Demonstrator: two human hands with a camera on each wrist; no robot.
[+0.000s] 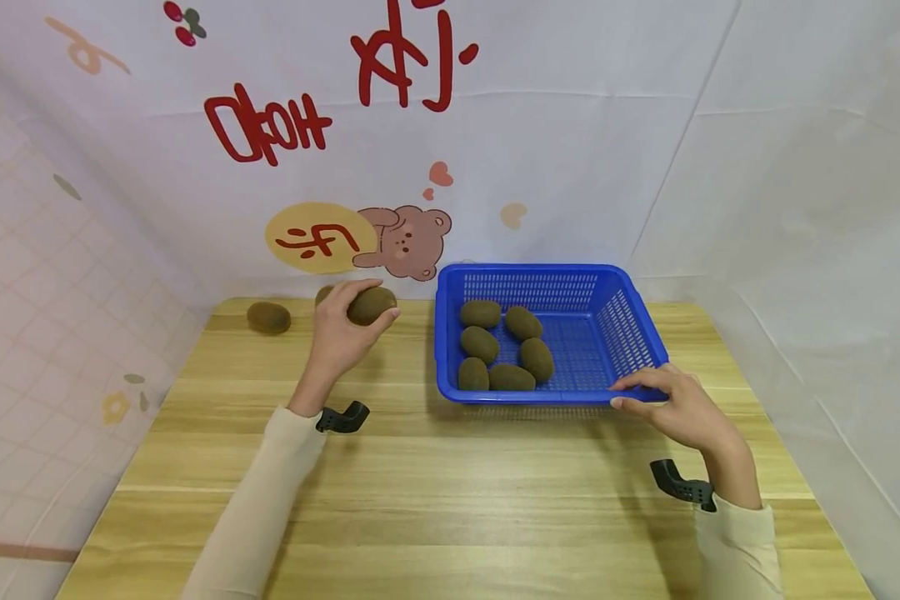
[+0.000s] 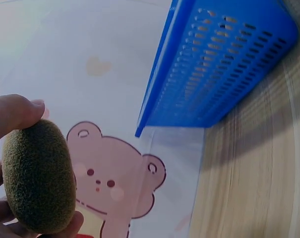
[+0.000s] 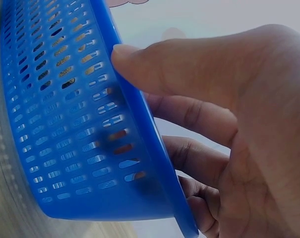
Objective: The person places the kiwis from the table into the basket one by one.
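My left hand (image 1: 345,327) grips a brown fuzzy kiwi (image 1: 372,306) left of the basket, thumb and fingers round it. In the left wrist view the held kiwi (image 2: 39,177) fills the grasp. Another kiwi (image 1: 322,294) shows partly behind that hand. A blue plastic basket (image 1: 528,397) stands to the right with several kiwis in its left half, among them one kiwi (image 1: 537,360) near the middle. My right hand (image 1: 682,408) pinches the basket's front right rim; in the right wrist view the thumb lies outside the rim (image 3: 140,106) and the fingers go over to the inside.
A single kiwi (image 1: 268,317) lies at the table's back left. The wooden table (image 1: 450,500) meets a white printed cloth (image 1: 570,150) behind, and more cloth hangs at both sides. Each wrist carries a black camera mount (image 1: 345,417).
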